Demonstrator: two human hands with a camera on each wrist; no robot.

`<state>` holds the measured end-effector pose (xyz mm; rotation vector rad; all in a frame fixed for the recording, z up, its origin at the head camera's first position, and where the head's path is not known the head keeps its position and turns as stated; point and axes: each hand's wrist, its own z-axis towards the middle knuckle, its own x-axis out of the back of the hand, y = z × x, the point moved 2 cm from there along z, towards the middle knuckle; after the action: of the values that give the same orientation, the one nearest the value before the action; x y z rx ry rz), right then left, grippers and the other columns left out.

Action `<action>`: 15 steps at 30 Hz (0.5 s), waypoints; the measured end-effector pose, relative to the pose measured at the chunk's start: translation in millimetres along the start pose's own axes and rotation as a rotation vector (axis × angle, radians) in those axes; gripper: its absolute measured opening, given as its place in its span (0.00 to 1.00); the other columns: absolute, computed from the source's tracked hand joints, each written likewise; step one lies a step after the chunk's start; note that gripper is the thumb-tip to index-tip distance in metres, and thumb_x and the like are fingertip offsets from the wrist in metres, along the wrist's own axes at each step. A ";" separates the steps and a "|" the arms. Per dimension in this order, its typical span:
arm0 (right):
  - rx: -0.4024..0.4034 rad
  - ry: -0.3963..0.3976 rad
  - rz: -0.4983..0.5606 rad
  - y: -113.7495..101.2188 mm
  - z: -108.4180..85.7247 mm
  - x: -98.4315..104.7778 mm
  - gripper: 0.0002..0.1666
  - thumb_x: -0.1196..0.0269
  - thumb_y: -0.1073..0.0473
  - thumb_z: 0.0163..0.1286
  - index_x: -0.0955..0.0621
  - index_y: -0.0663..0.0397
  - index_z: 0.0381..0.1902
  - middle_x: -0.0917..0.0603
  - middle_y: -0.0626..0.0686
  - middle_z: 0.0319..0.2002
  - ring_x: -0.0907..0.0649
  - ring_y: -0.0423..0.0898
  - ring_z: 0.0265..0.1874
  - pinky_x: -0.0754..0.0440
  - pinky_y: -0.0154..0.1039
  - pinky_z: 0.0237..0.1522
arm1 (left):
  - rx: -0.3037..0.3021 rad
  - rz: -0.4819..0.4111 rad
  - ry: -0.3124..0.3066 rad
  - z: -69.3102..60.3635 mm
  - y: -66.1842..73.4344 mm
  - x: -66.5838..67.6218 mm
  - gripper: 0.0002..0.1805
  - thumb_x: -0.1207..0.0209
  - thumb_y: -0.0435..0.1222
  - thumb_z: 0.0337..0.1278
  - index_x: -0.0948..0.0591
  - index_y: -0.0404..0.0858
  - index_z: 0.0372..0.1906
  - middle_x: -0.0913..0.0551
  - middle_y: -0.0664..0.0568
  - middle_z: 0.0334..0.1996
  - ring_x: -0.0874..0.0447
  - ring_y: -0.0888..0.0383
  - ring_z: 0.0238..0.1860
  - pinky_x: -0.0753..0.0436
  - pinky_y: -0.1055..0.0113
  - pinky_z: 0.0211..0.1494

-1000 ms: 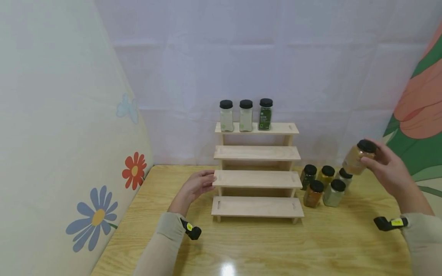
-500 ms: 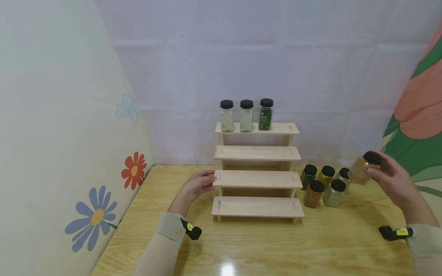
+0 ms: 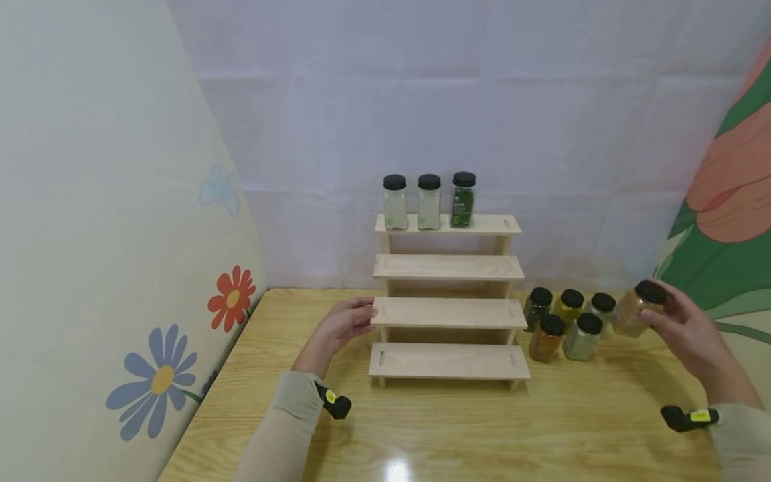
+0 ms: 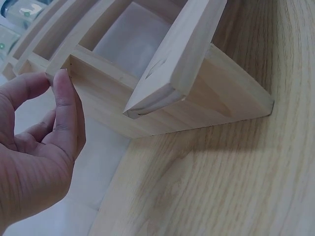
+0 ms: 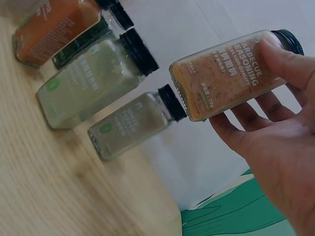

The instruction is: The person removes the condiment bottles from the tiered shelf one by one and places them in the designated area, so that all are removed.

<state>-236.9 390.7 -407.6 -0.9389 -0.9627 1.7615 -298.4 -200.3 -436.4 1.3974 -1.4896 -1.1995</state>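
While my left grip [image 3: 342,327] pinches the left end of a pale wooden shelf [image 3: 448,361] at its second step up [image 3: 448,312], my right grip [image 3: 688,328] holds a glass jar of orange-brown barbecue seasoning [image 5: 221,73], wrapped round it near the black lid [image 5: 290,42]. That jar tilts above the table [image 3: 446,428], just right of five black-lidded jars [image 3: 547,341] standing beside the shelf. Three more jars [image 3: 429,207], two pale and one dark green, stand upright on the top step [image 3: 492,225].
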 end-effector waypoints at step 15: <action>-0.013 -0.014 -0.104 25.3 -17.3 11.2 0.37 0.53 0.83 0.73 0.28 0.46 0.71 0.18 0.38 0.59 0.20 0.30 0.55 0.21 0.22 0.49 | 0.000 -0.001 0.006 -1.5 0.5 -0.4 0.31 0.40 0.30 0.69 0.34 0.29 0.73 0.24 0.42 0.59 0.18 0.63 0.41 0.15 0.70 0.44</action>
<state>-233.7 397.2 -439.4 -0.8707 -1.0153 1.6783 -297.1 -200.1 -435.5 1.4002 -1.4853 -1.1952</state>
